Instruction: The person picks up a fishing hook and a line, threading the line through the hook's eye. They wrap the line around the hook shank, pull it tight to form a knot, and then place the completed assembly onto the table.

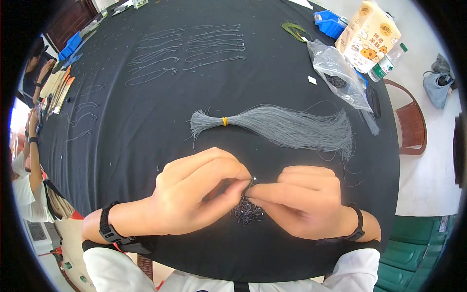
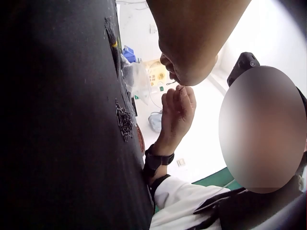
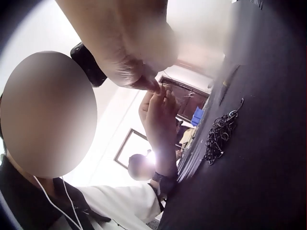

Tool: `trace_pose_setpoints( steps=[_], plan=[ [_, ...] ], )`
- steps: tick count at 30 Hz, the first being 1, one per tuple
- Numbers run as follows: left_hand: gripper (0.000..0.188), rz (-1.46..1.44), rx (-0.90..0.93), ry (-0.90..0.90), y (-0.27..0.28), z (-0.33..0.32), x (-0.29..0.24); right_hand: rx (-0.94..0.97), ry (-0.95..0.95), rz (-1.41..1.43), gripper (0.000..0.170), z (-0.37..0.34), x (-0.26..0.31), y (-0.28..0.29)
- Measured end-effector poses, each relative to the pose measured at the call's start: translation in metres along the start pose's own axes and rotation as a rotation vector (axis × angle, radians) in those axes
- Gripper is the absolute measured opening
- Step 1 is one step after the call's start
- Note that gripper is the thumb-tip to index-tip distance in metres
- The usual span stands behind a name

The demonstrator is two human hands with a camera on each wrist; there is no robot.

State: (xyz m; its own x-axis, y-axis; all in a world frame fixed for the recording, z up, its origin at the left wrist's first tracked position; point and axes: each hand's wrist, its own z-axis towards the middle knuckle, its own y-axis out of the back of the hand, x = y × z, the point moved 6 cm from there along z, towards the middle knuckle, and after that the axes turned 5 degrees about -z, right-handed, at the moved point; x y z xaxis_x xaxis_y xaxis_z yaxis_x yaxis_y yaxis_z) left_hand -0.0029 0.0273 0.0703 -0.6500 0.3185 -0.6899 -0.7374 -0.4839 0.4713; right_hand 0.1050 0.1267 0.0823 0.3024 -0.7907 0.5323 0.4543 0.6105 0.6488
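My left hand (image 1: 200, 187) and right hand (image 1: 304, 197) meet fingertip to fingertip close above the table's near side. Each pinches a thin dark strand (image 1: 251, 184) between thumb and forefinger; most of it is hidden by the fingers. A small pale tip shows beside the left fingertips. Just below the hands lies a tangled heap of short, dark, curly pieces (image 1: 248, 212), also seen as a heap (image 3: 221, 136) in the right wrist view. Beyond the hands, a long bundle of grey strands (image 1: 292, 127) is tied with a yellow band (image 1: 224, 121).
Looped grey strands (image 1: 214, 43) lie in rows on the black tablecloth (image 1: 131, 121). At the far right are a clear plastic bag (image 1: 335, 68), a tissue pack (image 1: 368, 36), a blue bin (image 1: 330, 24) and a bottle (image 1: 387, 62). Other people (image 1: 29, 170) sit at the left edge.
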Motion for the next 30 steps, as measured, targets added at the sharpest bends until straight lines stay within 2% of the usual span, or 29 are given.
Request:
trace_pose_setpoints(
  steps=[4, 8, 25, 30],
  plan=[
    [0.021, 0.072, -0.008, -0.094, -0.004, -0.003, -0.002, -0.071, -0.024, -0.043, 0.016, 0.003, -0.001, 0.007],
    [0.023, 0.069, -0.013, -0.179, -0.006, -0.003, -0.006, -0.057, -0.138, 0.002, 0.014, 0.004, -0.014, 0.010],
    [0.021, -0.008, 0.017, -0.169, -0.005, -0.002, -0.006, -0.002, -0.267, 0.212, 0.011, -0.001, -0.033, 0.003],
    [0.021, -0.031, 0.023, -0.165, -0.004, -0.002, -0.008, 0.092, -0.396, 0.491, 0.007, -0.009, -0.042, -0.015]
  ],
)
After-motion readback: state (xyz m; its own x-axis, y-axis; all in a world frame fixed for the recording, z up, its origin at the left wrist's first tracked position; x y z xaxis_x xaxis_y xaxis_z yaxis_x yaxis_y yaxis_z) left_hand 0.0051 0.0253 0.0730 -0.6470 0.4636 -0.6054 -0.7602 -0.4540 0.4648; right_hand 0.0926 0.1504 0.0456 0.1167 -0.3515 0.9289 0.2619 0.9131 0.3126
